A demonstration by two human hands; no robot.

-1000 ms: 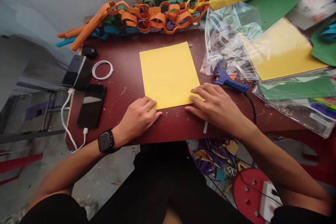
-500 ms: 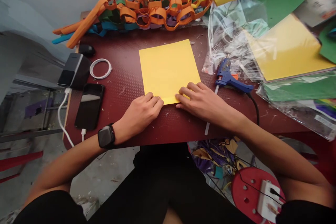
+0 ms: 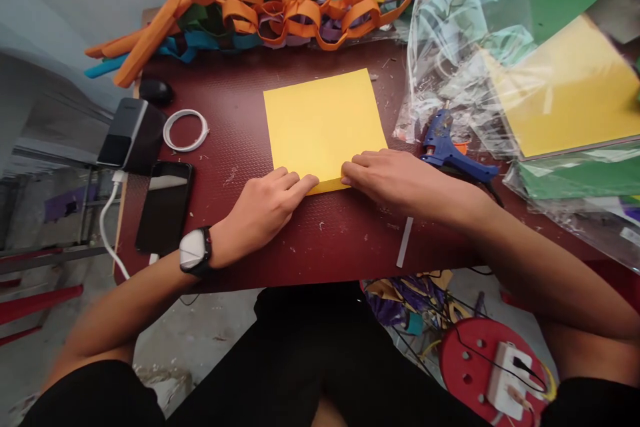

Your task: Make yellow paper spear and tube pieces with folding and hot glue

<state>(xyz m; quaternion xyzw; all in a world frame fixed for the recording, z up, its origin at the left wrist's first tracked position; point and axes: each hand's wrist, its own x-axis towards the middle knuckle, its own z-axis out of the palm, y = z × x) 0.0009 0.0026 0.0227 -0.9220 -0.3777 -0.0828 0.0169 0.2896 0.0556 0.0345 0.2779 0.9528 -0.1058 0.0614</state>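
Observation:
A yellow sheet of paper lies on the dark red table, its near edge turned up in a narrow fold. My left hand grips the near left part of that edge, fingers bent together over it. On the near right part, my right hand pinches the same folded strip; its thumb is mostly hidden. A short strip of the fold shows between the two hands. Just right of my right hand lies a blue glue gun, and a translucent glue stick shows below my right wrist.
Orange, green and blue paper chains run along the back. Clear plastic bags and a wrapped yellow pack cover the right side. A tape roll, phone, power bank and mouse sit at left. A red stool stands below.
The near edge of the yellow sheet now stands folded up between my fingers. My right hand has flattened over its corner, and the view has shifted slightly.

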